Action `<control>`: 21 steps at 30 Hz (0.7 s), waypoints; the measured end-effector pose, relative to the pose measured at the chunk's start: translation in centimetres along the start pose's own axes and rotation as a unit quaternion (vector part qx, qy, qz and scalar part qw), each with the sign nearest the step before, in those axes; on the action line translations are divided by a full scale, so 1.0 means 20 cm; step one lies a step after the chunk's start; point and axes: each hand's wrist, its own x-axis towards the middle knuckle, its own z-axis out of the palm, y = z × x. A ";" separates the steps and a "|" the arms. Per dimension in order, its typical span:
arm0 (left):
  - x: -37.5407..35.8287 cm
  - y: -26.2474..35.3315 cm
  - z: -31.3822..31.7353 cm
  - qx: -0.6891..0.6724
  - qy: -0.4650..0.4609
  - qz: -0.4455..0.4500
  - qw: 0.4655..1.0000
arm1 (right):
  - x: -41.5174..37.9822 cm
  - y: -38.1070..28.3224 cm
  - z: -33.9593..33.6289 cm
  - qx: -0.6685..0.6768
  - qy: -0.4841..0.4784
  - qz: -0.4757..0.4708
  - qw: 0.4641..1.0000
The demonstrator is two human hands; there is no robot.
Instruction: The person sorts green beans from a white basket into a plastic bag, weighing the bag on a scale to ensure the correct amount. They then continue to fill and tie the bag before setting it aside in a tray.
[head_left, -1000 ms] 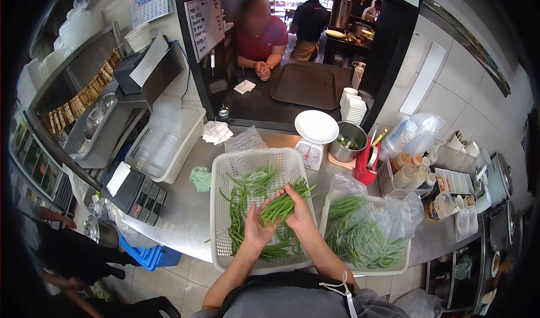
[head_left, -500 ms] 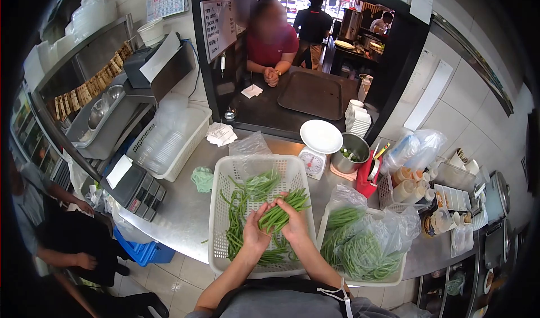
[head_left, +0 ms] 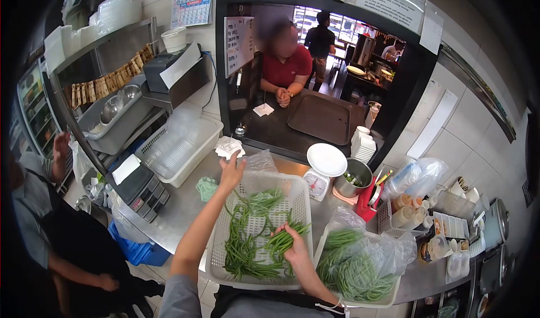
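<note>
In the head view, the two hands have just parted. The left grip (head_left: 230,174) has let go of the bundle that both hands were cupping and now reaches out past the far left corner of the white basket (head_left: 302,197), fingers spread and holding nothing that shows. Its fingertips are close to the paper slips (head_left: 229,146) just ahead of it; whether they touch cannot be told.

The right grip (head_left: 296,251) alone is closed around a bunch of green beans (head_left: 280,243), held over the right side of the basket. So the bunch now depends on one hand, and the gathering of it with two seems paused.

To the left of the right grip, loose beans (head_left: 239,257) lie in the basket; ahead and to the left, more greens (head_left: 264,203) appear to be under clear plastic. To its right, plastic bags of beans (head_left: 360,273) fill a second basket (head_left: 360,303) on the same metal table (head_left: 191,200). Beyond it stand a scale (head_left: 318,184) bearing a white plate (head_left: 327,160) and, just beside, a metal pot (head_left: 355,177). A green cloth (head_left: 207,188) lies left of the left grip, nearer the body.
</note>
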 end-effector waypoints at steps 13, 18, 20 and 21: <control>-0.08 -0.01 -0.01 -0.261 -0.225 -0.106 0.933 | 0.05 0.03 -0.10 0.017 -0.016 0.066 0.998; -0.25 -0.03 -0.03 -0.419 -0.264 -0.221 0.841 | -0.03 0.02 0.03 0.035 -0.024 0.086 0.995; -0.26 0.02 -0.06 -0.418 -0.262 -0.185 0.850 | 0.01 0.00 0.03 -0.006 -0.024 0.101 0.995; -0.26 0.09 -0.10 -0.403 -0.265 -0.154 0.862 | 0.02 -0.02 0.03 -0.027 -0.023 0.110 0.993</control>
